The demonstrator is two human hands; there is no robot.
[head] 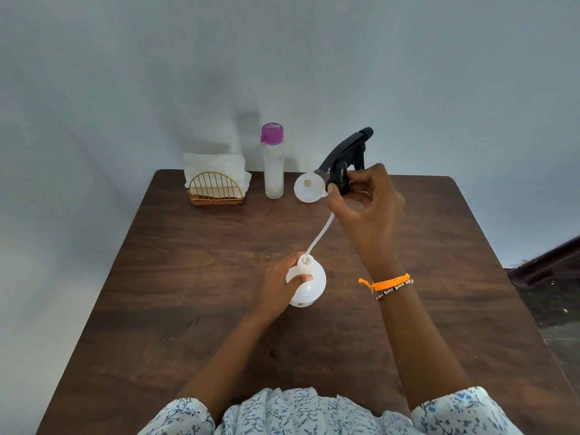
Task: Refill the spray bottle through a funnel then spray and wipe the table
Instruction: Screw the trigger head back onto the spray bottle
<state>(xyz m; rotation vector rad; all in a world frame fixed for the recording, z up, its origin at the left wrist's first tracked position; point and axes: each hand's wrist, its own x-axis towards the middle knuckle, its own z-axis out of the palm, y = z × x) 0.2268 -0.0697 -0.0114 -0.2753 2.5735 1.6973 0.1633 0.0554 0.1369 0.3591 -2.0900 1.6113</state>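
Note:
A white spray bottle (309, 285) stands on the dark wooden table (188, 293), and my left hand (277, 287) grips it around the neck. My right hand (365, 204) holds the black trigger sprayer head (345, 158) lifted above the table. Its white dip tube (320, 235) slants down, with the lower end still in the bottle's open mouth. A white funnel (308, 187) lies on the table just left of my right hand. A clear refill bottle (273, 163) with a purple cap stands upright at the back.
A gold wire holder with white paper napkins (216, 180) sits at the back left of the table. A pale wall rises directly behind the table's far edge. The floor drops away past the right edge.

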